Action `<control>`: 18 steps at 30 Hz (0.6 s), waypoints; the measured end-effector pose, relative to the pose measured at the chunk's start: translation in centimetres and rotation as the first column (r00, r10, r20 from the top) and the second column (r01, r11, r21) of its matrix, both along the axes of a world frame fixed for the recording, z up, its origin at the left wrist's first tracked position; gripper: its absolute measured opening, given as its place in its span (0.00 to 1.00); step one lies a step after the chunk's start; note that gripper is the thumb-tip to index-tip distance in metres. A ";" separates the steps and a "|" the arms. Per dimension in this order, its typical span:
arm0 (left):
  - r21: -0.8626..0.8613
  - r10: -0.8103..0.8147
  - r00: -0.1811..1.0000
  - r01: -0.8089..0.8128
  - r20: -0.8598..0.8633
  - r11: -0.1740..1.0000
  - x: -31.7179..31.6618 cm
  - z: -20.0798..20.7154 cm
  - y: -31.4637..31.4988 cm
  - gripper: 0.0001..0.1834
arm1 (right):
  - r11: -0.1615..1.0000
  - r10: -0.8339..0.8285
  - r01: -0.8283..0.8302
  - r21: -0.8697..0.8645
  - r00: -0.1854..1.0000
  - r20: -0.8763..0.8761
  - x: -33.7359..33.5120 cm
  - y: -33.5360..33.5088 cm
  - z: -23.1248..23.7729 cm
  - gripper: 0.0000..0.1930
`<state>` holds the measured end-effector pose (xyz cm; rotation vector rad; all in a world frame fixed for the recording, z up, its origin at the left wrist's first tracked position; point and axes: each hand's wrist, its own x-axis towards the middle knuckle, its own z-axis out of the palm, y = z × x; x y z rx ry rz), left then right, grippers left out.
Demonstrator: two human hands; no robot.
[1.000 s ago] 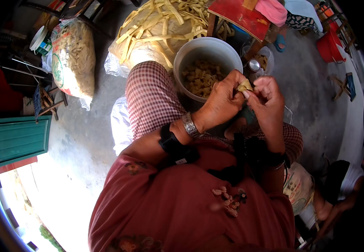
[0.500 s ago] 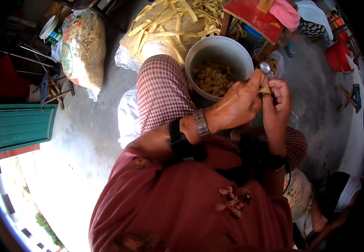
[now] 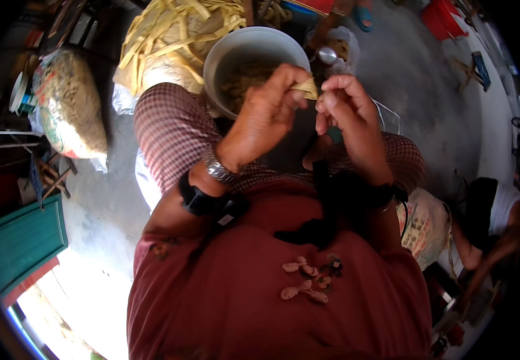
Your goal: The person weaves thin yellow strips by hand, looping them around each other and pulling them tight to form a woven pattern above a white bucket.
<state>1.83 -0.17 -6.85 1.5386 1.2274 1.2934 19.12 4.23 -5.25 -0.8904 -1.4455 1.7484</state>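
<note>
**Both hands pinch a pale strip above the white bucket**

From my feed I see the left hand (image 3: 266, 114) raised in front of the chest, wrist bent, knuckles toward me, a metal watch (image 3: 216, 170) and a black strap (image 3: 203, 198) on the forearm. Its thumb and fingertips are pressed together on one end of a small pale yellow strip (image 3: 306, 90). The right hand (image 3: 350, 111) stands just beside it, fingers curled in and closed on the other end of the strip; the fingertips of the two hands nearly touch. I cannot tell whether the right hand holds anything besides it.

The strip sits between the two hands, over the near rim of a white bucket (image 3: 224, 51) that stands by the checked-trousered knee (image 3: 173, 129). The bucket holds a heap of small yellowish pieces. Behind it, a pile of long pale yellow strips (image 3: 170, 30) lies on a sack. To the left, a clear bag (image 3: 71, 108) is stuffed with similar pale material.

The strip is short, flat and cream-yellow, partly hidden by the fingers.
</note>
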 end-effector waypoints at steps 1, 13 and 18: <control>-0.084 -0.037 0.991 0.047 0.125 0.995 0.1 0.2 0.1 0.10 | 0.997 -0.064 0.063 -0.050 0.998 -0.014 0.2 0.0 -0.1 0.10; -0.301 -0.207 0.898 0.335 0.388 0.893 0.0 1.2 -0.1 0.12 | 0.989 -0.098 0.084 -0.125 0.990 -0.104 0.2 0.5 -2.6 0.11; -0.394 -0.242 0.884 0.405 0.401 0.825 -0.3 1.0 -1.0 0.23 | 0.978 -0.173 0.155 -0.141 0.976 -0.129 0.6 0.7 -3.0 0.10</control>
